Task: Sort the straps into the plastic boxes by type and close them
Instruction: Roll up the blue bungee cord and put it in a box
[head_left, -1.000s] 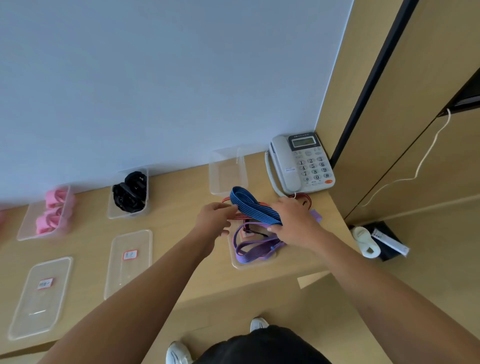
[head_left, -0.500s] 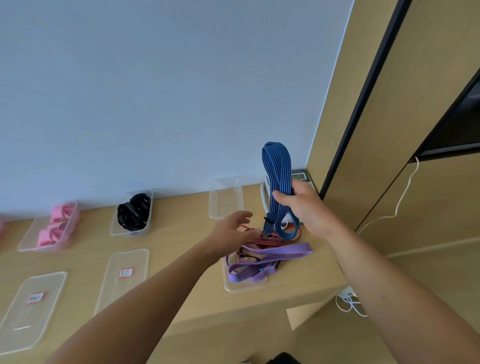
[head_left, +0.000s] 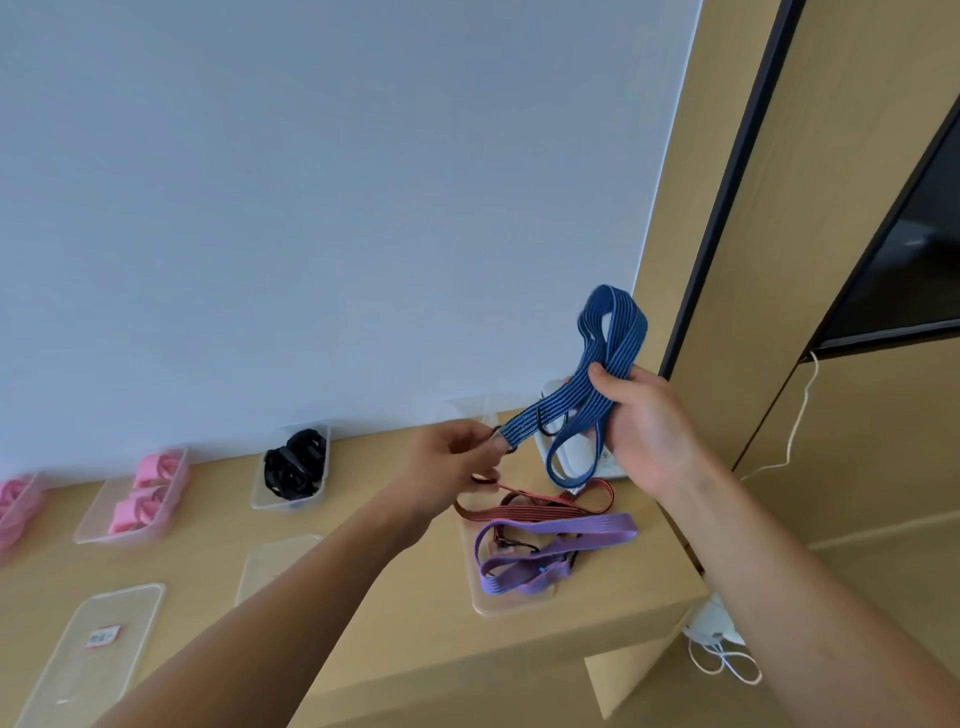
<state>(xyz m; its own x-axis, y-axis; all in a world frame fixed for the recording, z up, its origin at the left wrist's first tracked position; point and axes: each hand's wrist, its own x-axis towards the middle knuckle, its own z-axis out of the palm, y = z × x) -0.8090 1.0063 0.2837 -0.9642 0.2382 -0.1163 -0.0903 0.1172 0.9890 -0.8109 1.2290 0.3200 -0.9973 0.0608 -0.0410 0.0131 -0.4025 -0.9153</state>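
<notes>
Both hands are on the blue strap here, held up in the air above the right end of the tabletop. The right hand has its grip wrapped round the middle of the looped bundle. The left hand pinches the lower end, by what looks like a dark hook.

So I'd say the step in hand is tidying the blue one before it gets boxed. The red strap and purple strap lie tangled over a clear box (or its lid, hard to tell). The black straps and pink straps already sit in their own boxes further left, and the lids lie loose in front.

Next move, my guess: fold the blue one compact and drop it into the empty box by the wall, without snagging that hook on the red one.
</notes>
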